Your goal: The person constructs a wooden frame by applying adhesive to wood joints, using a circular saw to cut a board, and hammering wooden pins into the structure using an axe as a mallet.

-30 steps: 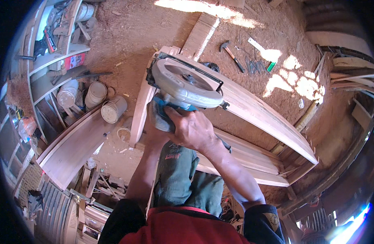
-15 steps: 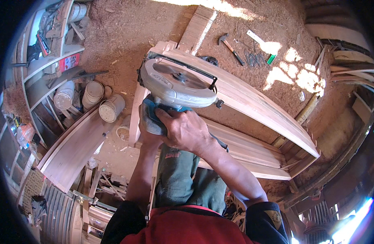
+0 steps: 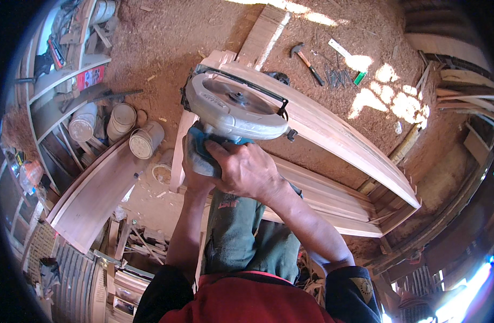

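Observation:
Both my hands are closed on a circular saw (image 3: 233, 123) with a blue body, a grey guard and a round blade facing up. My right hand (image 3: 246, 168) wraps over the handle from the right. My left hand (image 3: 197, 180) grips the body from below and the left, its fingers largely hidden by the saw. Held in front of my knees, the saw overlaps the near left end of a long, tapered wooden box (image 3: 338, 145) in the view. Whether it touches the wood I cannot tell.
A claw hammer (image 3: 307, 63) and a green-handled tool (image 3: 360, 78) lie on the sawdust-covered ground beyond the box. At left, several dusty buckets (image 3: 147, 141) stand by shelves (image 3: 69, 81) and a wide board (image 3: 99, 202). Curved planks (image 3: 467, 75) are stacked at far right.
The view has shifted slightly. Both hands keep their hold on the circular saw, which stays in nearly the same place.

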